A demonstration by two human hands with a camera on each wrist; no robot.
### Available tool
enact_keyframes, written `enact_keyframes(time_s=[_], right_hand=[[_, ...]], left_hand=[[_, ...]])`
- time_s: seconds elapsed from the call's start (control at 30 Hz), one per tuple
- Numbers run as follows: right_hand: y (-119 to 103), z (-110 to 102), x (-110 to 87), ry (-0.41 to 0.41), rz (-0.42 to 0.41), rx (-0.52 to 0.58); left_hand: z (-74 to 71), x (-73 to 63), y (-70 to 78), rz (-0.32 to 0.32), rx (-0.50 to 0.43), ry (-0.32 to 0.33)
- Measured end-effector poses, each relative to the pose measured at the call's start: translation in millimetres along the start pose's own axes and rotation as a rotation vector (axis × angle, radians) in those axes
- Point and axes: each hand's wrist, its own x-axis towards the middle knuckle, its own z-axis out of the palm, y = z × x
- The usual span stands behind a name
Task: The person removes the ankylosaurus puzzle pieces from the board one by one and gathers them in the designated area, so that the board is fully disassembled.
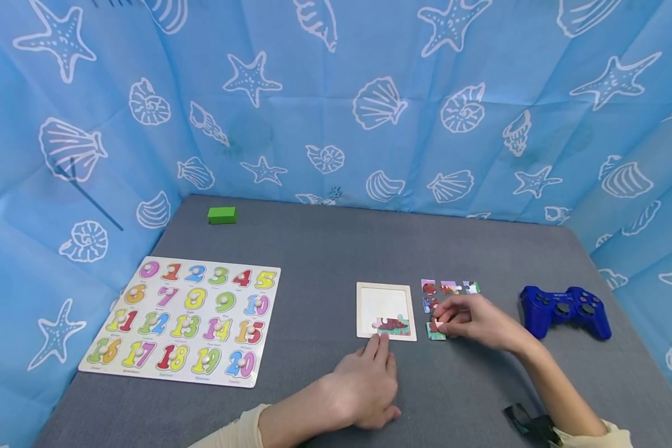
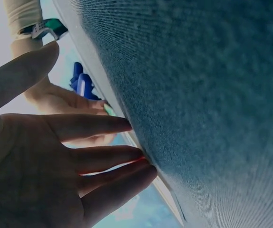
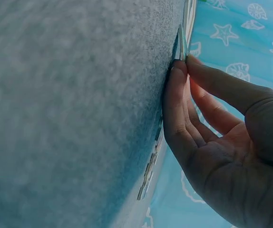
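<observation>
A small wooden puzzle tray [image 1: 360,311] lies on the grey table, with joined jigsaw pieces [image 1: 391,325] along the lower right of its inside. My left hand [image 1: 366,387] rests with straight fingers at the tray's near edge. Just right of the tray, my right hand [image 1: 484,323] pinches a green and brown jigsaw piece [image 1: 437,333] between thumb and fingers. In the right wrist view that piece [image 3: 182,43] stands out edge-on from the fingertips. Several loose pieces [image 1: 450,287] lie beyond the right hand, some partly hidden by it.
A number peg puzzle board [image 1: 180,323] takes up the left side of the table. A green block [image 1: 222,215] sits near the back left. To the right lies a blue game controller [image 1: 564,310]. Blue shell-patterned curtains [image 1: 325,124] surround the table.
</observation>
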Motion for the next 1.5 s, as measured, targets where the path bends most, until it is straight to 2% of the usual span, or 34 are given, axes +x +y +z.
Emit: enact_keyframes(time_s=[0.13, 0.37, 0.63, 0.83, 1.07, 1.2, 1.5], right_hand=[[-1, 1, 1.9, 0.010, -0.010, -0.042], [-7, -3, 3.4, 0.013, 0.062, -0.065], [-14, 1, 10.6, -0.006, 0.013, -0.032], [-21, 9, 21.7, -0.032, 0.006, -0.003], [-34, 23, 38.1, -0.034, -0.044, -0.072], [-40, 33, 51.9, -0.072, -0.072, -0.097], [-43, 46, 74.2, -0.154, -0.084, -0.178]], left_hand=[[-1.6, -1.5, -1.4, -0.003, 0.012, 0.005], [-3.8, -3.4, -2.3, 0.000, 0.021, 0.012], [-6.7, -2.8, -2.9, 0.002, 0.005, -0.003], [-7.2, -3.2, -2.4, 0.002, 0.014, 0.015], [-5.9, -2.3, 1.5, 0.004, 0.047, 0.078], [-5.4, 0.4, 1.6, 0.024, 0.072, 0.101], [-6.3, 7.7, 0.6, 0.032, 0.067, 0.080]])
